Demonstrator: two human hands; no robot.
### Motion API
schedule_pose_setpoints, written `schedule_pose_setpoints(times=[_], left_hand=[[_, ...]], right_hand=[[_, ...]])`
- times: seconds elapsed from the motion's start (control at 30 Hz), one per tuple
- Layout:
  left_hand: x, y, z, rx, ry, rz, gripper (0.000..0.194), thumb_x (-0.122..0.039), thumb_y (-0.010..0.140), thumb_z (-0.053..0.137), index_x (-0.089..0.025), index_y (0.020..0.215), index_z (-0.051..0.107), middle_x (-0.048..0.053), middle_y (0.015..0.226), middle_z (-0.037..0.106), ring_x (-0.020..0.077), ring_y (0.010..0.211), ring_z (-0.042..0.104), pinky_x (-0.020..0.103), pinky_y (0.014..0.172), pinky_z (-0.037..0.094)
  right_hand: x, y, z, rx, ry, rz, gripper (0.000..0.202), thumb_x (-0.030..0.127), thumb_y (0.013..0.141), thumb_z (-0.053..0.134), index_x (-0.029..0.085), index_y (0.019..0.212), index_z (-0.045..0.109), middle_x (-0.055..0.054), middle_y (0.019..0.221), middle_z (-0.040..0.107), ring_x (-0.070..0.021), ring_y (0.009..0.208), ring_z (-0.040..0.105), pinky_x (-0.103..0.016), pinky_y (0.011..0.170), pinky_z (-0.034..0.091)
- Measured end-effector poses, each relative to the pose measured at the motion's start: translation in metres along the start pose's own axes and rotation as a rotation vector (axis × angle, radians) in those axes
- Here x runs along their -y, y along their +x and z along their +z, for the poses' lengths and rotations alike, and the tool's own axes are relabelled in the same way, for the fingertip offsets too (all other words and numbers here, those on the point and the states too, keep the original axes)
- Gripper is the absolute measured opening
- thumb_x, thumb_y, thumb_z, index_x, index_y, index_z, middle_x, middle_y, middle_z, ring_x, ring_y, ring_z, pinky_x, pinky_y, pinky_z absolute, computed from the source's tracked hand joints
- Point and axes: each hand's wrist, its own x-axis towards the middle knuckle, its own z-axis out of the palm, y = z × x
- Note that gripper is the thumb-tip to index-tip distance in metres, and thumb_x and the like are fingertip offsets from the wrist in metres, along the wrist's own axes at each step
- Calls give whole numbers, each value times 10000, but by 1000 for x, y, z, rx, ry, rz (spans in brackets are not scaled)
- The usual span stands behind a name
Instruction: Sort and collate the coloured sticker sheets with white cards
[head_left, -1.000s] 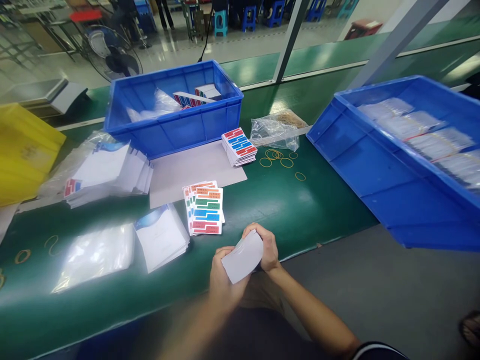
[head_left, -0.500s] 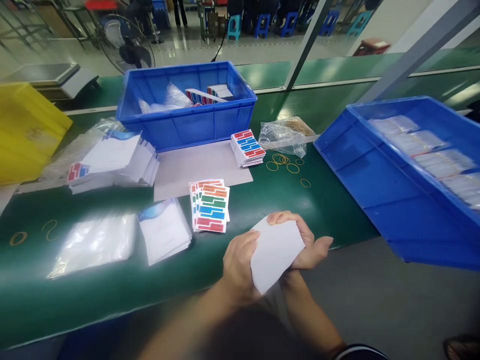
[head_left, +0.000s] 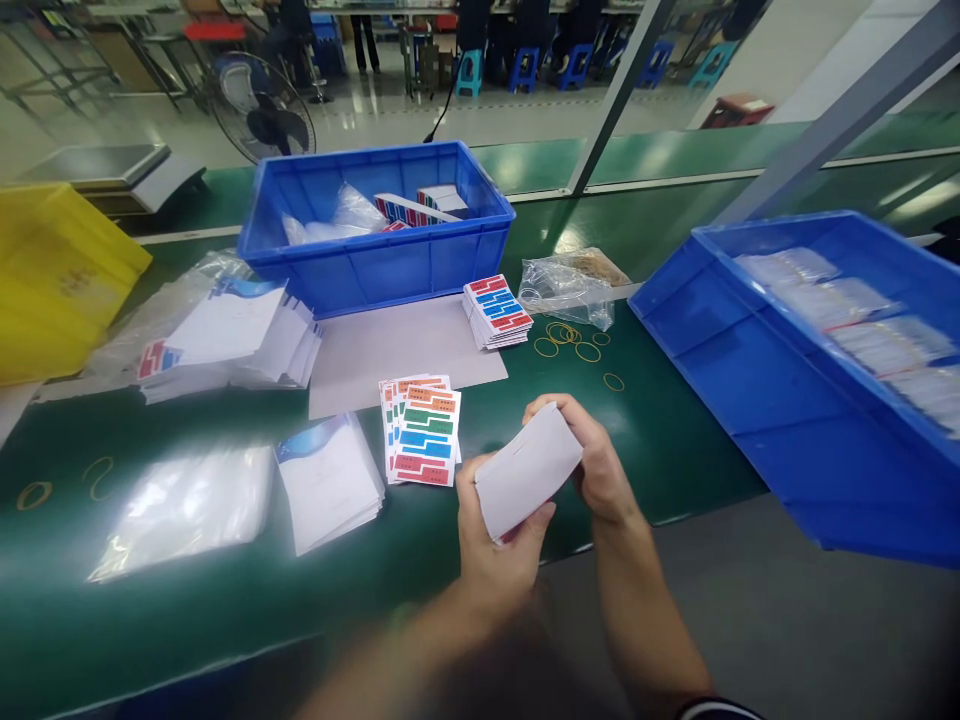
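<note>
Between my two hands is a white card stack (head_left: 529, 472), its plain face up and tilted. My left hand (head_left: 495, 540) is wrapped round the stack's left and lower side, thumb along the near edge. Fingers of my right hand (head_left: 592, 460) close round its far right corner. A bit of red shows under the near edge. To the left, colour-striped cards (head_left: 424, 440) lie fanned on the green table (head_left: 405, 535). Left of them sits a pile of white sheets (head_left: 330, 485). Behind, a striped card stack (head_left: 497, 310) rests on a grey sheet (head_left: 382, 350).
A blue bin (head_left: 382, 270) stands at the back, and a tilted blue bin (head_left: 750, 390) holds bagged packs at the right. Rubber bands (head_left: 566, 338) lie near a clear bag (head_left: 574, 285). Plastic bags (head_left: 195, 500), a paper pile (head_left: 232, 340) and a yellow bin (head_left: 67, 280) are at the left.
The held stack has tipped and moved slightly up, so it looks narrower. My right hand has shifted from under it to its far right corner, and my left thumb now shows in front.
</note>
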Motion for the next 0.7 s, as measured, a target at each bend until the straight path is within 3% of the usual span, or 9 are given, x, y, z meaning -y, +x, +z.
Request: schedule_pose_setpoints(times=[0.1, 0.17, 0.27, 0.33, 0.4, 0.47, 0.57, 0.7], left_hand=[[-5, -9, 4, 6, -208, -275, 463, -337, 833, 652, -209, 1206, 410, 71, 1068, 638, 172, 961, 652, 264, 801, 567], [-2, -16, 7, 29, -248, -405, 449, -378, 862, 611, -190, 1216, 409, 99, 1144, 632, 195, 1044, 630, 308, 893, 541], [10, -30, 3, 150, -244, -589, 496, -376, 908, 532, -172, 1317, 339, 145, 1289, 566, 223, 1167, 570, 383, 1018, 469], [16, -40, -6, 250, -148, -572, 625, -330, 917, 500, -167, 1426, 178, 189, 1426, 438, 251, 1297, 465, 439, 1084, 410], [20, -47, -18, 352, 177, -384, 735, -275, 900, 498, -171, 1479, 58, 204, 1540, 242, 292, 1415, 266, 507, 1122, 341], [21, -48, -27, 504, 624, -36, 721, -229, 885, 491, -134, 1492, 115, 199, 1564, 180, 331, 1443, 141, 552, 1119, 319], [26, -38, -26, 745, 1040, 428, 624, -284, 905, 452, -39, 1450, 273, 197, 1512, 324, 328, 1415, 238, 490, 1095, 384], [37, -21, -8, 830, 1298, 620, 592, -308, 896, 462, 5, 1393, 383, 195, 1466, 401, 297, 1370, 348, 389, 1086, 413]], right_hand=[[1, 1, -30, 376, -185, 149, 664, 606, 659, 745, 201, 1128, 506, -53, 996, 573, -206, 821, 554, -274, 657, 468], [-5, 4, -43, 471, -166, 296, 593, 522, 660, 782, 198, 1070, 500, -34, 938, 590, -198, 819, 577, -267, 661, 479], [-24, 15, -52, 565, -165, 554, 584, 586, 634, 763, 188, 952, 476, -31, 877, 630, -201, 789, 629, -275, 649, 502], [-39, 25, -56, 600, -239, 659, 612, 636, 613, 744, 186, 921, 466, -50, 885, 656, -221, 793, 656, -296, 654, 519], [-51, 36, -59, 617, -320, 700, 599, 649, 621, 730, 184, 899, 472, -67, 888, 672, -234, 779, 668, -301, 632, 520], [-55, 47, -61, 647, -395, 714, 577, 638, 628, 733, 181, 875, 485, -82, 885, 683, -244, 761, 671, -295, 595, 508], [-50, 62, -62, 719, -516, 709, 574, 630, 607, 751, 176, 865, 512, -92, 893, 696, -261, 775, 671, -290, 579, 492], [-41, 74, -58, 801, -656, 693, 575, 649, 613, 725, 175, 875, 531, -83, 907, 698, -262, 796, 666, -286, 594, 482]])
